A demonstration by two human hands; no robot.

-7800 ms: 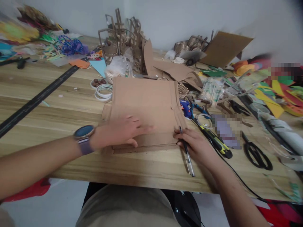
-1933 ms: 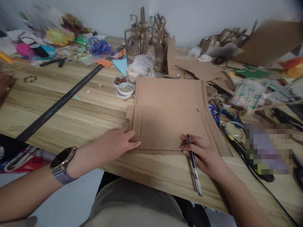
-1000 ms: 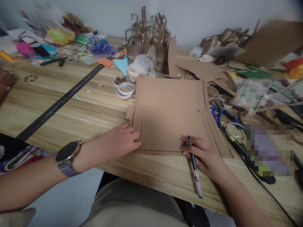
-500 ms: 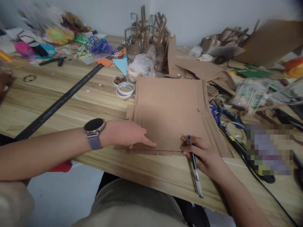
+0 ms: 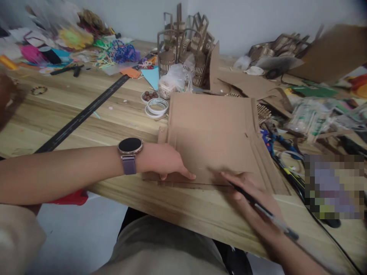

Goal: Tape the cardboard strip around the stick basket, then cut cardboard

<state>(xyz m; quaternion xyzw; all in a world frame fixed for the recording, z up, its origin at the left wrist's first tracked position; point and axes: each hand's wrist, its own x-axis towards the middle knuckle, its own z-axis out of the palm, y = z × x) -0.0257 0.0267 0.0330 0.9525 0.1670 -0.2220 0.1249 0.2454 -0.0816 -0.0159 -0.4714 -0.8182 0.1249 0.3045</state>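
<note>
A flat sheet of brown cardboard [image 5: 213, 133] with creased flaps lies on the wooden table [image 5: 86, 126] in front of me. My left hand [image 5: 164, 165], a watch on its wrist, lies on the sheet's near left corner with its fingers laid down on the card. My right hand [image 5: 252, 200] is at the sheet's near edge, blurred by motion, with a black pen [image 5: 262, 208] in its fingers, tip toward the cardboard. The pen slants back to the right over my wrist.
A long black ruler [image 5: 83, 114] crosses the table at left. Tape rolls [image 5: 157, 107], a bowl of beads [image 5: 150, 95] and small cardboard models [image 5: 183, 53] stand behind the sheet. Cutters, cables and cardboard scraps crowd the right side [image 5: 281, 149]. Coloured craft scraps [image 5: 71, 46] lie far left.
My left hand slid right along the sheet's near edge, its forearm now across the table's edge. My right hand turned the pen from upright to slanting right, and is blurred.
</note>
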